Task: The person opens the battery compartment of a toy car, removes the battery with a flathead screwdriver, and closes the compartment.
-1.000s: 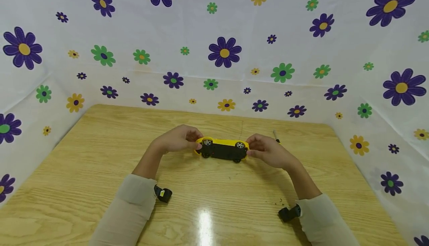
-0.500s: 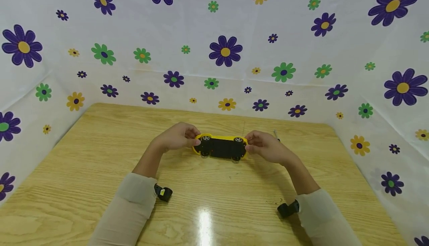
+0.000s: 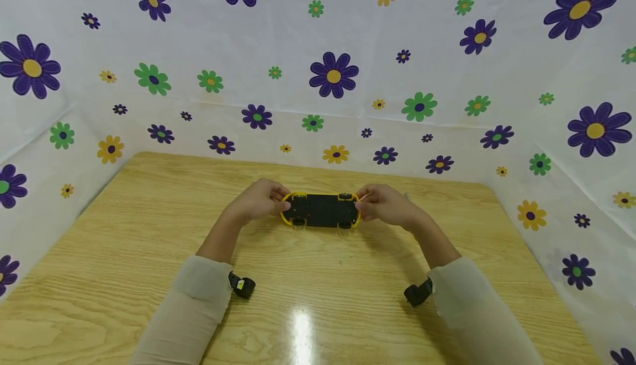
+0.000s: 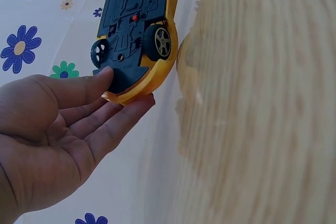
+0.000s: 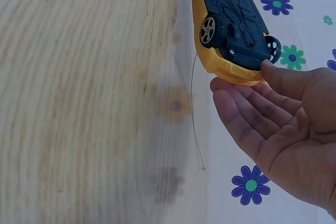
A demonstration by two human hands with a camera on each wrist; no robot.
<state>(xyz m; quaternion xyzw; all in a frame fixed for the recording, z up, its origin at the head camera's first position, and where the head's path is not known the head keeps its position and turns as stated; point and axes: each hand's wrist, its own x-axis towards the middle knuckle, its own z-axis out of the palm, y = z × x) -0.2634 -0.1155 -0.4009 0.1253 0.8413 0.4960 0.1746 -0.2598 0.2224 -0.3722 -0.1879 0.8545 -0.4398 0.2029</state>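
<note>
A yellow toy car (image 3: 324, 210) is held sideways above the table, its black underside and wheels facing me. My left hand (image 3: 255, 201) pinches its left end. In the left wrist view, the left thumb (image 4: 100, 83) presses the black underside while fingers support the yellow bumper (image 4: 144, 83). At the car's other end, my right hand (image 3: 390, 207) has the same kind of pinch. The right wrist view shows that thumb (image 5: 283, 80) at the chassis edge and fingertips (image 5: 223, 92) under the yellow body (image 5: 207, 59). The car's roof is turned away and hidden.
Behind the right hand, the tip of a thin metal rod (image 3: 407, 194) shows; the remainder is hidden. A thin dark strand (image 5: 193, 109) appears in the right wrist view. Flower-printed white cloth (image 3: 278, 94) encloses the wooden table (image 3: 318, 276) at the back and sides.
Both hands have tipped the car so its underside faces me more fully. Car and hands have shifted slightly left and away from me, the right forearm moving most.
</note>
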